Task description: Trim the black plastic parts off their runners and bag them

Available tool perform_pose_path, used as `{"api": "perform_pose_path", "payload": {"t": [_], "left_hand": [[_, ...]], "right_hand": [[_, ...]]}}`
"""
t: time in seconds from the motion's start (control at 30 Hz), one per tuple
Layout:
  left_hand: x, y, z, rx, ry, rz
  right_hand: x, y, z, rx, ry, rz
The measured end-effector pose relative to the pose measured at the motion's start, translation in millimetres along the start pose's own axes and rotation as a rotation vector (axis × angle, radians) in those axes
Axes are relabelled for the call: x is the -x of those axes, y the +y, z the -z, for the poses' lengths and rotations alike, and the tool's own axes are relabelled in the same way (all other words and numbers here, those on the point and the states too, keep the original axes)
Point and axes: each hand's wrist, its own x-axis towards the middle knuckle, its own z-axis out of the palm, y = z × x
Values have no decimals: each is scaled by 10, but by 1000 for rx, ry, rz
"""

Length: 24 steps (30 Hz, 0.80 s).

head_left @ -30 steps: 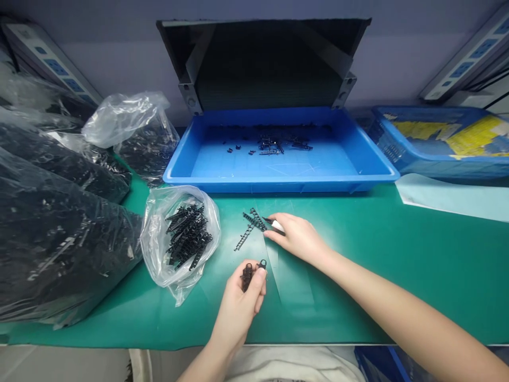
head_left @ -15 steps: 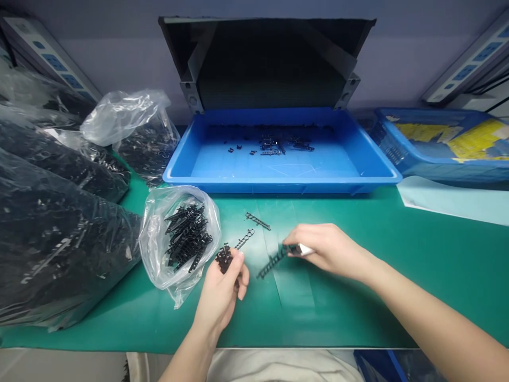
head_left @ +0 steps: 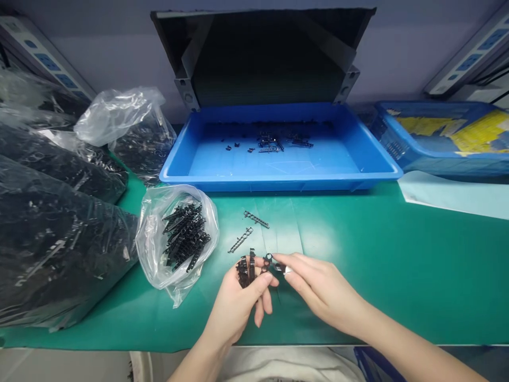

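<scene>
The left hand (head_left: 238, 297) has fingers curled around glossy black strips (head_left: 242, 271), one pointing away from the wrist. The right hand (head_left: 320, 284) pinches a white-ended tool (head_left: 287, 269); ladder-like strips (head_left: 240, 240) lie slanted beyond the fingertips.

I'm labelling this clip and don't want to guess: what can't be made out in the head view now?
Head view:
- Number of black parts in the left hand: they overlap, and the hand covers some.
- Full shape of the white-tipped item at the right hand: that hand covers most of it.
- Bottom of the open bag: hidden under its black pile.
- Far end of the blue basket: cut off by the right edge.
</scene>
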Motion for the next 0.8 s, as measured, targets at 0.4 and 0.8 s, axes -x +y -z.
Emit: {"api": "perform_pose_path", "payload": {"t": [0.4, 0.8], "left_hand": [[84, 92, -130, -103, 65, -24], [84, 47, -135, -188, 62, -5]], "right_hand": [[76, -101, -63, 89, 104, 95], [125, -99, -144, 115, 146, 74]]}}
